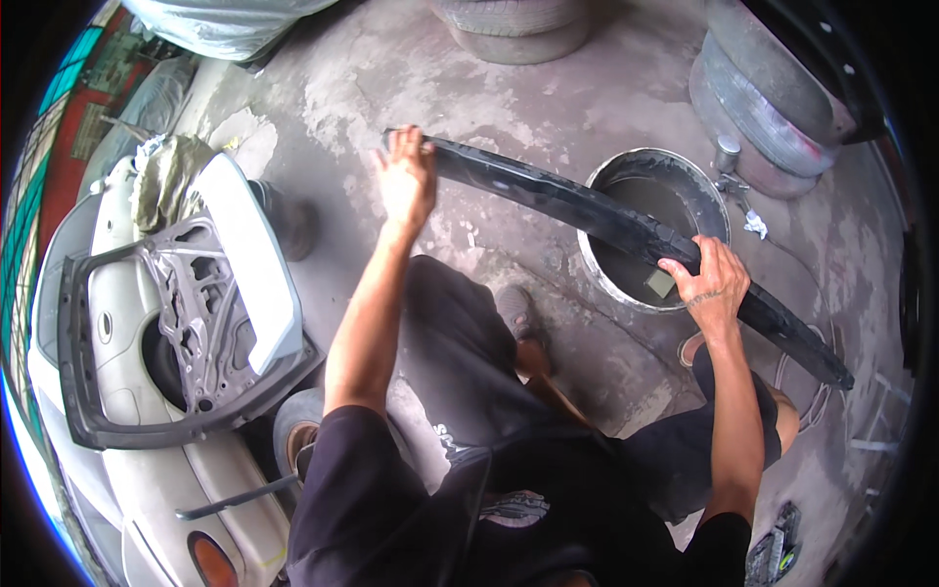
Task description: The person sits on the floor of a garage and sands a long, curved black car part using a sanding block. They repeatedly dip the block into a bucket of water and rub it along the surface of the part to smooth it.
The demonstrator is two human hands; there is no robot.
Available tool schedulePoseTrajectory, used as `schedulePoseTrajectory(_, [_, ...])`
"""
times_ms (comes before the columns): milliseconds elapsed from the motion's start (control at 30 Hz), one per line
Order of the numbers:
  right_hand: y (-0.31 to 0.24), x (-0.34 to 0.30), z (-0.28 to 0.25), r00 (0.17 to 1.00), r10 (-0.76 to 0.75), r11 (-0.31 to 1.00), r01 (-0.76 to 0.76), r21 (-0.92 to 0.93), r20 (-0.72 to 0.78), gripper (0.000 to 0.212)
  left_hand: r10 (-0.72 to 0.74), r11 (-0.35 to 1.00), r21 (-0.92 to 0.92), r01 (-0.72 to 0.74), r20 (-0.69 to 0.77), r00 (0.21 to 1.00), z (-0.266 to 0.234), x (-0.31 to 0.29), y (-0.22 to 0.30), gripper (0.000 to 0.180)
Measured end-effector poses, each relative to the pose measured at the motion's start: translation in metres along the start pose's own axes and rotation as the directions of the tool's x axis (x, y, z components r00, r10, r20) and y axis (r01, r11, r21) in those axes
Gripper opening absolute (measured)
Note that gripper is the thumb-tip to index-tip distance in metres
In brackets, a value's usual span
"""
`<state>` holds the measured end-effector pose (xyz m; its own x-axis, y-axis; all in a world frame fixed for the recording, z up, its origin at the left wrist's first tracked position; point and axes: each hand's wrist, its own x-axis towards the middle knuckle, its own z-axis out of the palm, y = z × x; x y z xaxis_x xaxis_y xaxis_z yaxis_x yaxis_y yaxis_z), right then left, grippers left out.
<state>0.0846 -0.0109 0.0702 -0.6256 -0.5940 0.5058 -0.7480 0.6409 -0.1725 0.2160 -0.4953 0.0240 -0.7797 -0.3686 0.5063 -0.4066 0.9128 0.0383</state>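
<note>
A long black car trim strip (548, 194) slants across my front, its left end farther away and its right end nearer. My left hand (408, 181) is closed around the far left end. Farther along, my right hand (714, 284) grips the strip, thumb on one side and fingers over the other. Under the strip stands a round bucket (699, 196) with dark water in it, partly covered by the strip. A small greenish block (660, 284) shows inside the bucket, close to my right thumb.
At left, a light-coloured car (186, 489) carries a grey panel frame (196, 426) and a white curved panel (259, 264). Tires (514, 29) lie at the back, with more tires (763, 108) at right. A spray gun (729, 161) is beside the bucket; a hose (817, 406) lies at right.
</note>
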Motion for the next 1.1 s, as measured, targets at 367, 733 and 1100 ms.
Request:
schedulePoseTrajectory(367, [-0.002, 0.002, -0.004, 1.0, 0.023, 1.0, -0.023, 0.012, -0.011, 0.058, -0.11, 0.991, -0.078, 0.109, -0.013, 0.994, 0.003, 0.014, -0.02, 0.044])
schedulePoseTrajectory(733, [0.006, -0.001, 0.001, 1.0, -0.011, 1.0, 0.011, -0.008, -0.022, 0.057, 0.19, 0.943, -0.286, -0.171, 0.041, 0.981, -0.03, -0.016, 0.099, 0.039])
schedulePoseTrajectory(1100, [0.018, -0.011, 0.006, 0.996, 0.07, 0.997, -0.069, -0.026, 0.059, 0.054, 0.53, 0.702, -0.544, -0.459, -0.032, 0.848, -0.054, -0.063, 0.314, 0.053])
